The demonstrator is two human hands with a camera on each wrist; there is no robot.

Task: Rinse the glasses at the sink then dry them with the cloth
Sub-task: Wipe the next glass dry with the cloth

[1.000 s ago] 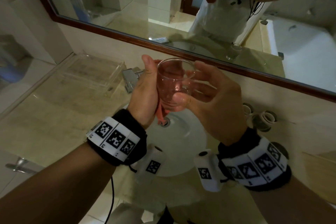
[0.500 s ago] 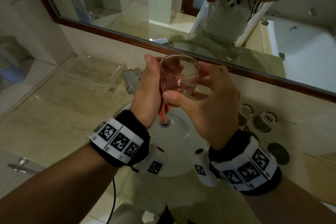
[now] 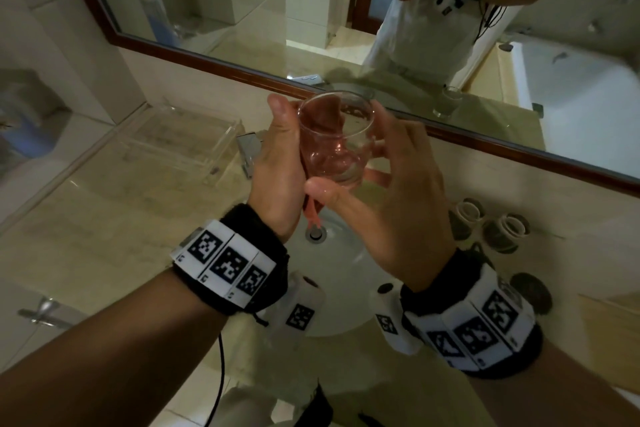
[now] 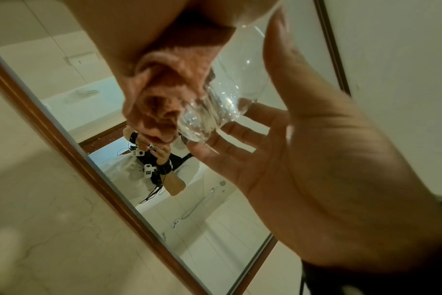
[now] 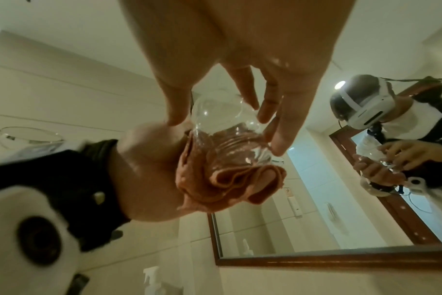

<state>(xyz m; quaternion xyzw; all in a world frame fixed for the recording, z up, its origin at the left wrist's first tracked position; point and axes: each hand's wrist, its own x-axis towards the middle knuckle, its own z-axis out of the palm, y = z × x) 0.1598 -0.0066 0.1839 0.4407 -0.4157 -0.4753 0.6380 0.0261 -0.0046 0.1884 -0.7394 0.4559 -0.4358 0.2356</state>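
I hold a clear glass (image 3: 334, 140) upright over the sink (image 3: 349, 291). My left hand (image 3: 282, 152) grips an orange cloth (image 3: 311, 213) and presses it against the glass's left side, with the thumb up by the rim. My right hand (image 3: 349, 180) grips the glass's base with its thumb and fingertips. In the left wrist view the bunched cloth (image 4: 174, 83) lies against the wet glass (image 4: 215, 113). The right wrist view shows the cloth (image 5: 222, 177) wrapped round the glass (image 5: 222, 119), which my right fingers (image 5: 278, 143) pinch.
A faucet (image 3: 247, 152) and a clear acrylic tray (image 3: 180, 142) sit at the left on the beige counter. Two small cups (image 3: 507, 229) and a dark round lid (image 3: 531, 291) stand to the right. The framed mirror (image 3: 381, 28) is close behind and reflects another glass.
The glass has risen slightly and turned against the cloth. My right hand has slid from the glass's side down to its base.
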